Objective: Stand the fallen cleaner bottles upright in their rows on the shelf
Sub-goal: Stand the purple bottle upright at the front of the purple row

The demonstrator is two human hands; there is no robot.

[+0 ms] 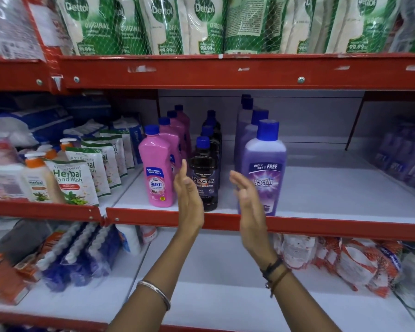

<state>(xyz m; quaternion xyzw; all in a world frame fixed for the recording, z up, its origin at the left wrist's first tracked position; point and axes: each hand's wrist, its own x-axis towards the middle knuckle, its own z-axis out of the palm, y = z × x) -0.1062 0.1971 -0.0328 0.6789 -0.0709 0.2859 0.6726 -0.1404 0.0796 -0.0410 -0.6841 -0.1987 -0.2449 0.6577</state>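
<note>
Three rows of cleaner bottles stand upright on the white middle shelf (333, 188). A pink bottle (156, 168) leads the left row, a black bottle (205, 173) the middle row, a purple bottle (265, 168) the right row. All have blue caps. My left hand (188, 195) is open, held flat just left of the black bottle and in front of it. My right hand (248, 200) is open too, between the black and purple bottles, overlapping the purple one's lower left. Neither hand holds anything.
Herbal hand wash pouches (74, 183) and pump bottles (37, 178) fill the shelf section to the left. Blurred purple packs (403, 154) stand at the far right. A red shelf lip (321, 226) runs along the front. Green refill pouches (201, 25) hang above.
</note>
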